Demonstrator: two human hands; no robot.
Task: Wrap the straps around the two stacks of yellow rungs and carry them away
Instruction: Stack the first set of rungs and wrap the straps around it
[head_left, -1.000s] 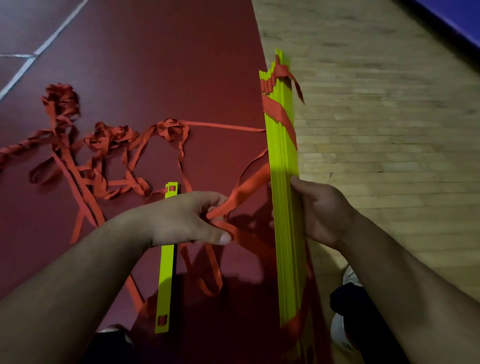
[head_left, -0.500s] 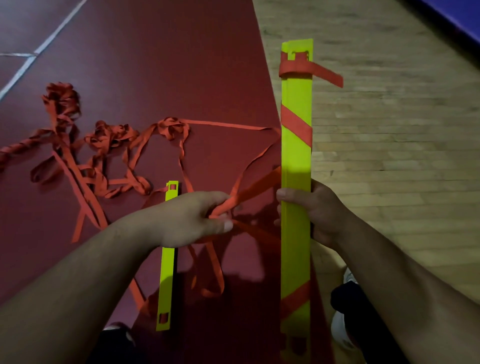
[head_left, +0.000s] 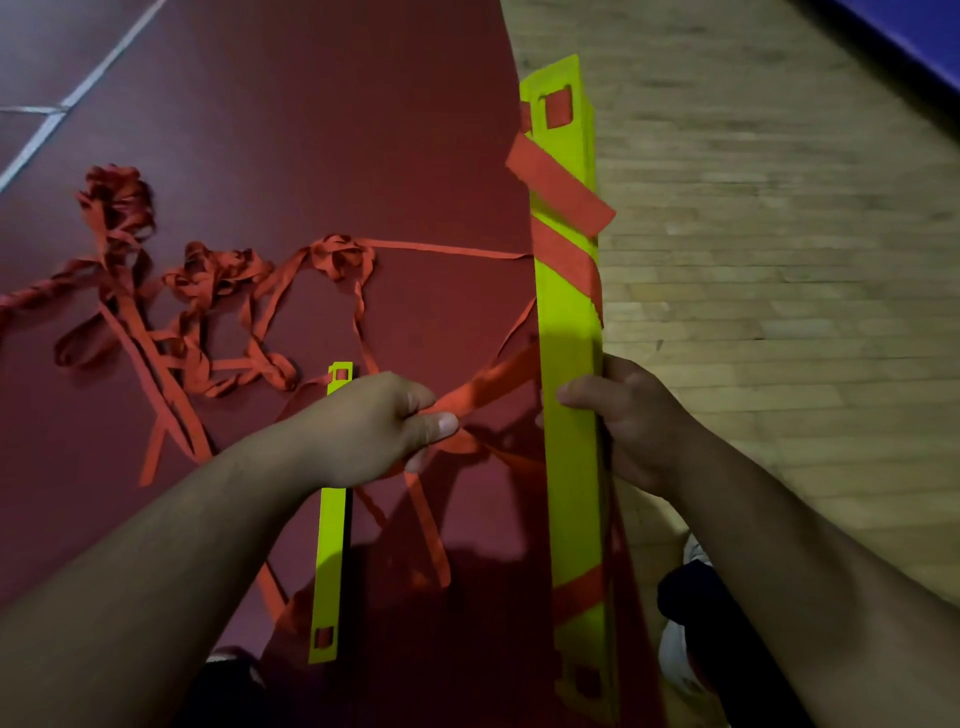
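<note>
A long stack of yellow rungs (head_left: 569, 322) is held above the floor, flat face toward me, with red strap wound diagonally across its upper part and near its lower end. My right hand (head_left: 631, 421) grips the stack at mid-length, thumb on its face. My left hand (head_left: 374, 426) pinches a red strap (head_left: 488, 382) that runs taut up to the stack's left edge. A single yellow rung (head_left: 331, 561) lies on the floor beneath my left hand, partly hidden by it.
A long tangle of loose red strap (head_left: 208, 291) sprawls across the dark red floor (head_left: 311, 130) to the left. Pale wooden flooring (head_left: 779, 260) lies to the right. A shoe (head_left: 680, 654) shows at the bottom right.
The stack has been turned in my right hand from edge-on to flat face toward me. Another diagonal band of strap now crosses its upper part. My left hand stays on the strap.
</note>
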